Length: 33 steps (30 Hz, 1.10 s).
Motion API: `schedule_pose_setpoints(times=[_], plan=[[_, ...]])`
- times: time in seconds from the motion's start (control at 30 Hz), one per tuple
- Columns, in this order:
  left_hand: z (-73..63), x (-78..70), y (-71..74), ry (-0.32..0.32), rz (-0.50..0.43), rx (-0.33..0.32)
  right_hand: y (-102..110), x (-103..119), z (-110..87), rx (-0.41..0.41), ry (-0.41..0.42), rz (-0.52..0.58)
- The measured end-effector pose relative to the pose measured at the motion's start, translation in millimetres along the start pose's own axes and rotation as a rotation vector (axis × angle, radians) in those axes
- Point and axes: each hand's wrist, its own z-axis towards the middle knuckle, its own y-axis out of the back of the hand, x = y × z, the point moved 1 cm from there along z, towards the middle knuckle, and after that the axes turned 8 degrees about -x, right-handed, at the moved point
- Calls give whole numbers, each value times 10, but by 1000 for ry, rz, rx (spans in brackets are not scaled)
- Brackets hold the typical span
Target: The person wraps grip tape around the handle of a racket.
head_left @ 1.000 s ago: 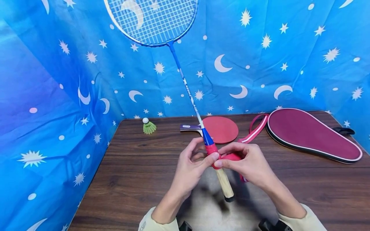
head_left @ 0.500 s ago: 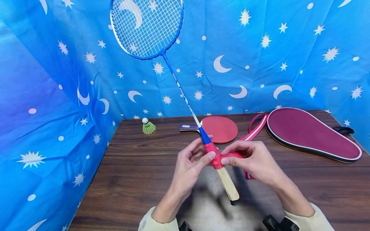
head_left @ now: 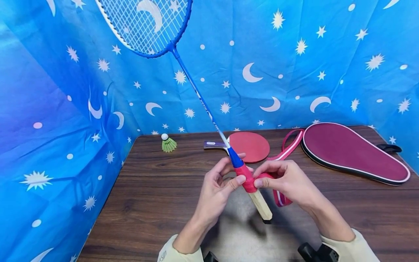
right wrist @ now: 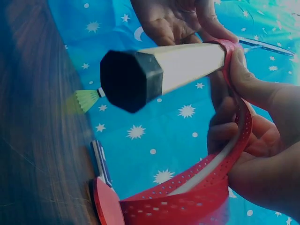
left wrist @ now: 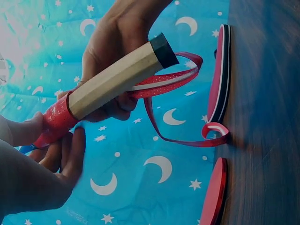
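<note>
A blue and white badminton racket (head_left: 206, 105) is held tilted above the table, its head up and left. Red perforated grip tape (head_left: 246, 178) wraps the upper part of its handle; below that the bare wooden handle (left wrist: 115, 79) shows, ending in a black butt cap (right wrist: 124, 80). My left hand (head_left: 216, 189) pinches the wrapped part between thumb and fingers. My right hand (head_left: 288, 182) pinches the tape right beside the handle. From there the loose tape, with a pale strip along its inner side, hangs in a loop (right wrist: 187, 183) and trails toward the back of the table.
On the wooden table (head_left: 154, 196), a yellow-green shuttlecock (head_left: 168, 143) stands at the back left. A red table tennis bat (head_left: 250, 145) lies behind my hands, and a maroon bat case (head_left: 350, 153) lies at the right. A starry blue cloth (head_left: 294, 72) hangs behind.
The racket has turned and tilted, its head swinging left. My right hand has shifted slightly to the right with the tape, and the red wrap covers a bit more of the handle's side.
</note>
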Motion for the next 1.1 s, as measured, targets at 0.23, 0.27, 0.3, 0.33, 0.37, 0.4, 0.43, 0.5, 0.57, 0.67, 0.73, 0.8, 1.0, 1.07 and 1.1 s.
schedule_pose_setpoints(times=[0.23,0.27,0.3,0.33,0.37,0.4,0.43,0.5,0.57,0.67,0.73,0.8,1.0,1.07,1.1], plan=[[-2,8,11,12,-34,34,-33,-13,2,30,1,45],[-3,9,13,9,-48,42,-35,-9,-1,26,1,45],[-2,10,14,3,-64,53,-36,-4,-4,22,2,41],[0,10,16,1,-86,67,-37,3,-7,19,0,38],[3,10,16,0,-102,81,-36,9,-9,16,-3,35],[3,7,18,6,-113,93,-36,17,-11,14,-2,34],[5,1,19,14,-125,102,-35,25,-14,14,0,31],[7,-13,25,38,-135,108,-39,46,-23,13,12,27],[8,-24,29,65,-125,102,-48,65,-33,17,27,33],[12,-23,32,88,-89,65,-67,86,-52,17,37,35],[14,-13,34,93,-70,23,-79,92,-57,12,36,31],[14,-7,35,91,-62,-22,-88,95,-61,8,35,24],[4,-27,31,89,-77,-90,-87,98,-63,-11,59,28],[-2,-40,31,93,-81,-94,-77,104,-69,-14,70,43],[-5,-46,33,96,-85,-93,-70,108,-75,-13,75,51]])
